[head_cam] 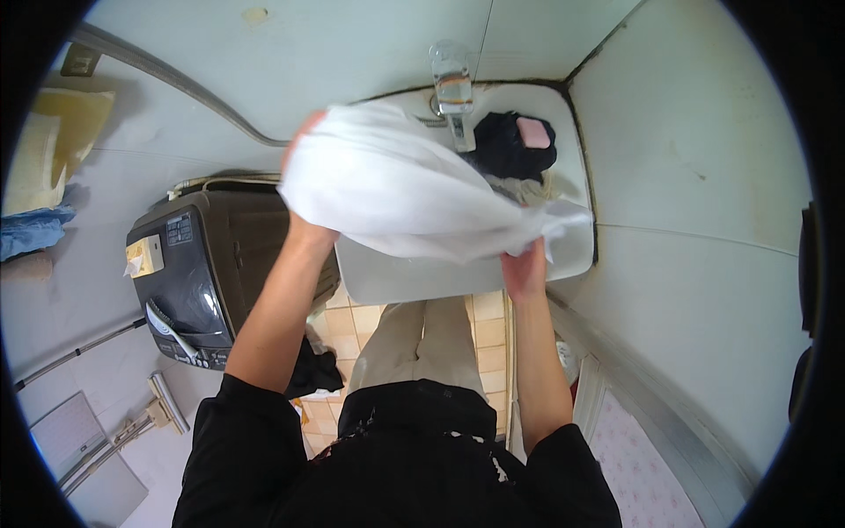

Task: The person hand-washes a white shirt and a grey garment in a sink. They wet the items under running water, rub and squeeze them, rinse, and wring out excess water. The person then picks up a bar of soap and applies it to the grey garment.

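A white cloth (396,185), perhaps a garment, stretches between my two hands over the white washbasin (422,280). At its wide end my left hand (302,137) holds the fabric, which covers most of the palm and several fingers. The narrow, bunched end is gripped by my right hand (525,272) near the basin's right side, partly behind loose folds. Beyond the cloth, a dark wet cloth (495,142) lies at the back of the basin with a pink bar of soap (533,133) on it. A clear-handled faucet (455,99) stands at the rear rim.
A dark top-loading washing machine (254,244) stands left of the basin, bearing a brush (168,327) and a small yellowish box (146,256). A grey hose (191,89) runs along the wall. A squeegee-type mop (162,409) leans lower left. A wall (693,165) borders the right.
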`<act>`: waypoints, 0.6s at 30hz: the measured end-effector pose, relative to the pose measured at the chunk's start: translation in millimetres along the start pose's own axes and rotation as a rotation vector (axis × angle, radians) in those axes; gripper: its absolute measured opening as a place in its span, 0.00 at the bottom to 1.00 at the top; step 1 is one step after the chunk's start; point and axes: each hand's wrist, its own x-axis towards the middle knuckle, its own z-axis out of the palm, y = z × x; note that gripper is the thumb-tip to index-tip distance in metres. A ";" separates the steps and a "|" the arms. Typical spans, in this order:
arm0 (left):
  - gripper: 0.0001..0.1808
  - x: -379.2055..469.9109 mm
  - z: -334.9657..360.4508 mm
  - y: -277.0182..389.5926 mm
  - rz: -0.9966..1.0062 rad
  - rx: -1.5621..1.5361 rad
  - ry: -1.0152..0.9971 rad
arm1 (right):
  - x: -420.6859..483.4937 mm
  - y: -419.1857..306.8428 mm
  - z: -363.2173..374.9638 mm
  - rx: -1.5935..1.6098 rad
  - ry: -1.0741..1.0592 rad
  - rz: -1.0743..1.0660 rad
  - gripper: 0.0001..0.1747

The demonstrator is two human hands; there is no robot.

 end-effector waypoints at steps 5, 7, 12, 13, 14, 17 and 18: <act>0.24 5.7 16.2 25.7 0.166 0.126 -0.165 | 1.1 2.5 11.6 -0.370 -0.222 0.656 0.33; 0.23 12.6 23.8 28.2 0.205 0.149 -0.158 | -8.3 -16.2 23.7 -0.628 -0.188 0.658 0.35; 0.23 10.9 29.7 10.3 0.276 0.049 -0.262 | -39.4 -32.9 68.5 -1.217 -0.357 -0.536 0.50; 0.23 3.6 31.3 -0.8 0.204 -0.058 -0.179 | -40.1 -24.9 78.4 -1.217 -0.398 -0.629 0.52; 0.24 -11.3 34.6 -15.8 0.127 -0.165 -0.094 | -38.0 -13.3 87.5 -1.216 -0.438 -0.719 0.53; 0.27 -45.0 29.2 -50.6 -0.089 -0.275 -0.004 | -19.6 31.8 105.1 -0.940 -0.340 -0.613 0.51; 0.28 -50.5 25.3 -62.2 -0.199 -0.248 0.057 | -12.5 45.8 106.5 -0.785 -0.262 -0.487 0.49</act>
